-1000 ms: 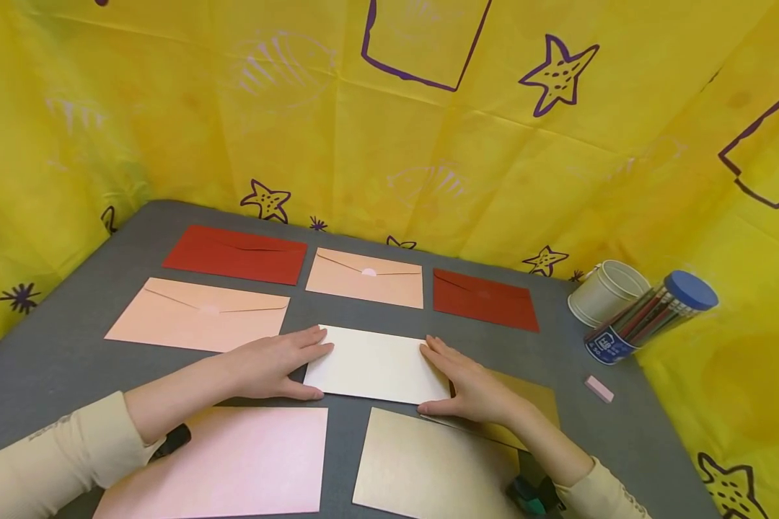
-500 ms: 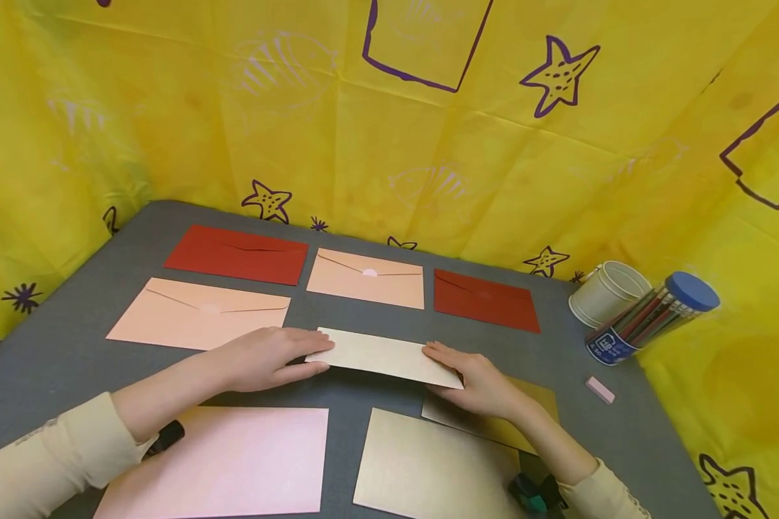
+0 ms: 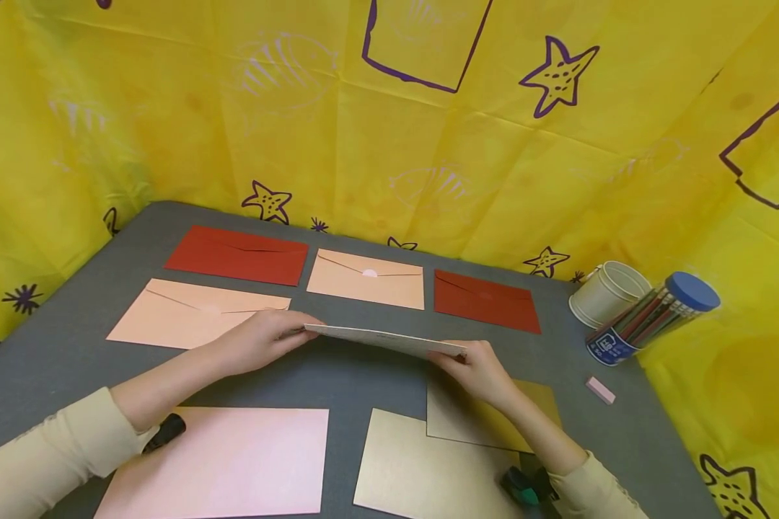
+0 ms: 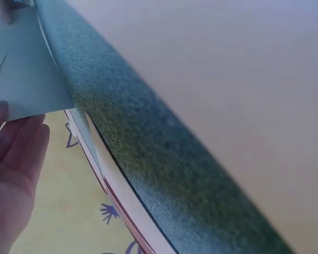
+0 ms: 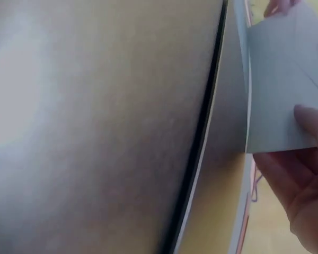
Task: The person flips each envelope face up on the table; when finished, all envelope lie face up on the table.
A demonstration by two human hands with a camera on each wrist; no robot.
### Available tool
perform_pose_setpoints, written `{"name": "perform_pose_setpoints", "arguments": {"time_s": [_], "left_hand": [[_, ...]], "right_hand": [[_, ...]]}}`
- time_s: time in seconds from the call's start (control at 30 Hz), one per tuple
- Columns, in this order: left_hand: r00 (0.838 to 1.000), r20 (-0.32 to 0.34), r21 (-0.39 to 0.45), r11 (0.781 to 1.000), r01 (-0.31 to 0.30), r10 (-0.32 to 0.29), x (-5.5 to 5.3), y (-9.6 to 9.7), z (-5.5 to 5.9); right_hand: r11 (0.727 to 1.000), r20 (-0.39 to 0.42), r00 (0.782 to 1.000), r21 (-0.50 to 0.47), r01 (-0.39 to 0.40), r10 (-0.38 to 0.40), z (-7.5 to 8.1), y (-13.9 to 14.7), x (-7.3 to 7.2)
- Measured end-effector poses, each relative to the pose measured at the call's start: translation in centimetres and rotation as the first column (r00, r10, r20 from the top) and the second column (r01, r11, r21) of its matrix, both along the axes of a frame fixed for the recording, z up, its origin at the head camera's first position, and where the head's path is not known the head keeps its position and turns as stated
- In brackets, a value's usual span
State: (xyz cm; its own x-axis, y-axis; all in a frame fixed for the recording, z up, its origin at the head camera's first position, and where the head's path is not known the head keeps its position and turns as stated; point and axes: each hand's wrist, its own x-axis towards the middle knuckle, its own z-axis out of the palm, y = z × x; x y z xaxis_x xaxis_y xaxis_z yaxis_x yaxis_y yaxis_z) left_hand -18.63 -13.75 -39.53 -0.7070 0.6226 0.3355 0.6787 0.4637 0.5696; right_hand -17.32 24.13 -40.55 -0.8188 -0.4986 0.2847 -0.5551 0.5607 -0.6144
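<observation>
A white envelope (image 3: 383, 339) is lifted off the grey table and tilted, almost edge-on in the head view. My left hand (image 3: 260, 342) pinches its left end between thumb and fingers. At the other end, my right hand (image 3: 480, 371) grips it the same way. Both wrist views show flap lines on the face of the envelope (image 5: 278, 84) turned toward me. Beneath the right hand lies a gold envelope (image 3: 474, 418), overlapping another gold envelope (image 3: 422, 461). A pale pink envelope (image 3: 253, 461) lies below the left forearm, and a peach envelope (image 3: 201, 310) is partly behind the left hand.
Along the back lie a red envelope (image 3: 234, 252), a smaller peach envelope (image 3: 363, 281) and a second red envelope (image 3: 487, 299). To the right stand a white tin (image 3: 604, 295) and a tub of pencils (image 3: 636, 317), with a pink eraser (image 3: 600, 390) nearby. A yellow curtain (image 3: 363, 144) hangs behind.
The white envelope lay flat with both hands at its ends. Both hands have raised it and tilted its front edge up, uncovering more of the gold envelope on the right.
</observation>
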Motion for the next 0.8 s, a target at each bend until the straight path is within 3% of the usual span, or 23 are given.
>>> {"name": "perform_pose_setpoints", "arguments": {"time_s": [0.1, 0.2, 0.3, 0.47, 0.57, 0.8], "left_hand": [[0.993, 0.088, 0.059, 0.995, -0.086, 0.081, -0.2, 0.0, 0.1], [0.971, 0.168, 0.091, 0.979, -0.184, 0.167, -0.3, 0.0, 0.2], [0.941, 0.252, 0.115, 0.959, -0.261, 0.226, -0.4, 0.0, 0.2], [0.881, 0.395, 0.140, 0.931, -0.337, 0.260, -0.4, -0.2, 0.2], [0.864, 0.409, 0.105, 0.926, -0.363, 0.293, -0.5, -0.2, 0.3], [0.842, 0.388, -0.002, 0.913, -0.407, 0.376, -0.7, -0.5, 0.4]], "right_hand": [[0.994, 0.086, 0.991, -0.026, 0.104, -0.101, 0.2, -0.6, -0.1], [0.980, 0.189, 0.966, -0.053, 0.192, -0.179, 0.3, -1.1, -0.3], [0.967, 0.254, 0.939, -0.050, 0.251, -0.231, 0.3, -1.4, -0.6], [0.969, 0.281, 0.929, 0.006, 0.248, -0.240, 0.2, -2.0, -1.2], [0.971, 0.310, 0.921, 0.055, 0.231, -0.237, 0.1, -2.4, -1.3], [0.963, 0.378, 0.887, 0.158, 0.219, -0.264, 0.4, -3.2, -1.4]]}}
